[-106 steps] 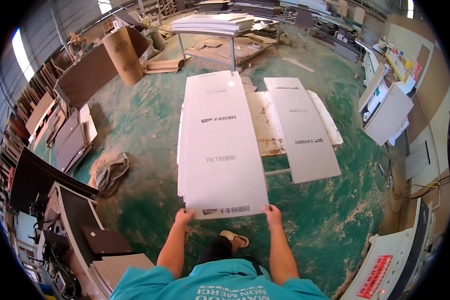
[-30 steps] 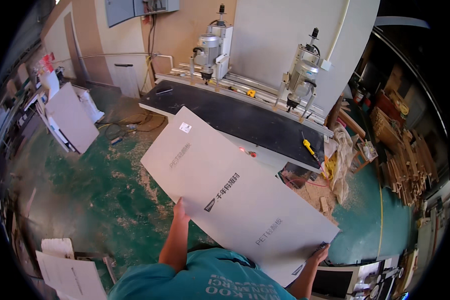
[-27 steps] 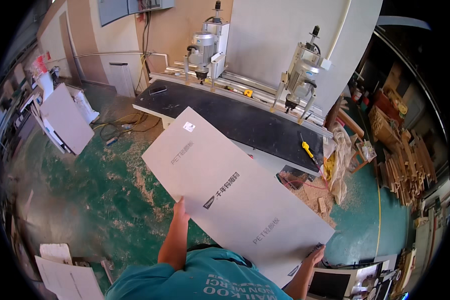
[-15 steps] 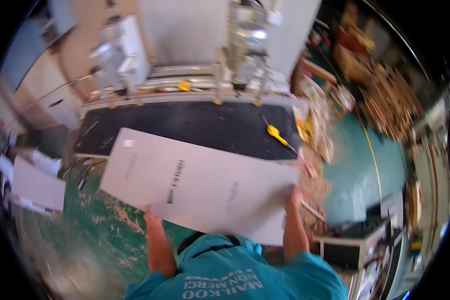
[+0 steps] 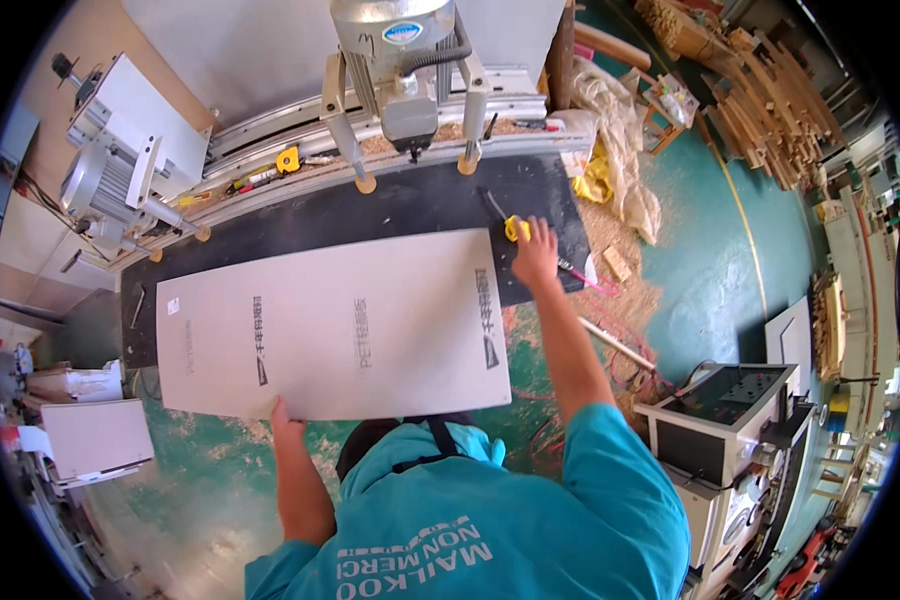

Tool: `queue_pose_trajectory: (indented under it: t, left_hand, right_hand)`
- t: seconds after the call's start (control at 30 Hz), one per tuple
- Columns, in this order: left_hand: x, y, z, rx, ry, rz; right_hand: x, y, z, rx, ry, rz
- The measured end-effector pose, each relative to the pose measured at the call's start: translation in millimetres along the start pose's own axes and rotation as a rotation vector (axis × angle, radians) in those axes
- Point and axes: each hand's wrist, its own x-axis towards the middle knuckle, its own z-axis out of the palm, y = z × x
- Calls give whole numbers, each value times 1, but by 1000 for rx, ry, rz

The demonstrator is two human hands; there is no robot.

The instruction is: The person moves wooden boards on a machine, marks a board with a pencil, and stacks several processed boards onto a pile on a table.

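A long white panel (image 5: 315,330) with dark printing lies over the front part of a black-topped bench (image 5: 260,235), its near edge jutting out towards me. My left hand (image 5: 286,414) grips that near edge, thumb at the rim and the other fingers mostly hidden. Beyond the panel's right end, my right hand (image 5: 537,252) reaches over the bench with its fingers stretched out and apart. Right beside its fingers, partly covered, is a yellow air blow gun (image 5: 516,229) with a thin dark nozzle and a pinkish hose.
Behind the bench stands a machine with a large motor head (image 5: 395,35); a second motor unit (image 5: 105,185) is at left. A yellow tape measure (image 5: 287,160) rests on the rail. Wood strips (image 5: 770,110) are stacked far right. A control box (image 5: 725,400) stands near right; sawdust covers the floor.
My right hand has let go of the panel and moved forward to the blow gun. The panel has turned and lies squarer along the bench. The whole view has shifted.
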Motion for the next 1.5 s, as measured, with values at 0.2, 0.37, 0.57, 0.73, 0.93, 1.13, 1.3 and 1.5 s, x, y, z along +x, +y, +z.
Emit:
queue_pose_trajectory:
  t: [0.2,0.37,0.57,0.73,0.93,1.13,1.3,1.5]
  left_hand:
    - [-1,14,32,60,219,-25]
    - [13,22,-27,116,262,76]
    - [44,35,3,312,262,104]
    - [65,27,13,249,284,131]
    - [46,-7,34,306,348,115]
    - [-24,-31,76,301,291,97]
    - [-4,3,56,210,416,171]
    - [39,120,-1,62,567,267]
  right_hand:
    - [16,25,23,-197,-209,101]
    - [-60,23,-48,365,-416,251]
    - [-155,90,-119,581,-615,767]
    - [-180,98,-143,326,-766,610]
    - [-214,97,-153,363,-855,725]
    - [-210,-8,-161,660,-973,565]
    - [-172,-89,-130,248,-688,595]
    - [-131,-157,-112,647,-528,715]
